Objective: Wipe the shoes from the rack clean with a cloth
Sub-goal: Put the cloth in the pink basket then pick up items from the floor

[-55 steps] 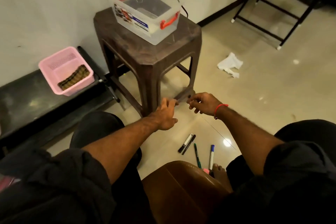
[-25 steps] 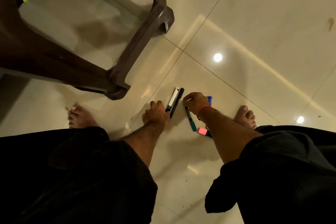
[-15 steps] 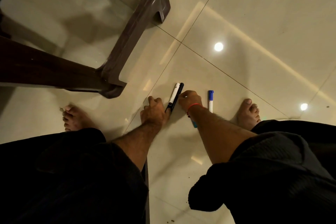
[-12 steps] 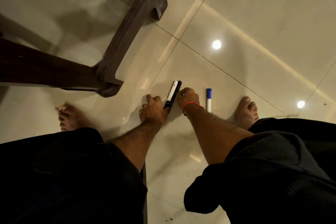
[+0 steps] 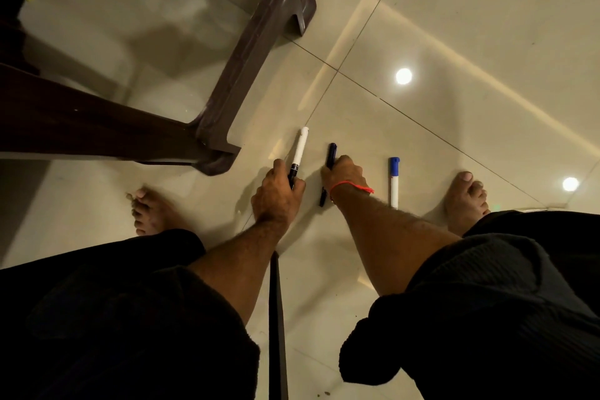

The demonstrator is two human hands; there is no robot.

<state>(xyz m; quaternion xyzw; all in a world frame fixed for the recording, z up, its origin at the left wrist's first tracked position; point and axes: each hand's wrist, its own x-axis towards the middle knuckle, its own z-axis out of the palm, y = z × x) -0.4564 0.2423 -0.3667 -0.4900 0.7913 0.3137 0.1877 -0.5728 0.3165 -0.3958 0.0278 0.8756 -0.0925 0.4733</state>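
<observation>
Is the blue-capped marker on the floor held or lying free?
Lying free: the blue-capped marker lies flat on the floor, beside the right hand, untouched.

Glossy tile floor point(image 5: 454, 26), stool and markers down on it.
Blue-capped marker point(image 5: 394, 182) lying flat just right of the dark pen point(image 5: 331, 153); brown stool foot point(image 5: 217, 159) planted off to its left.

No readable text, labels, brands or numbers anywhere; markings on the pens too small and blurred to make out.
</observation>
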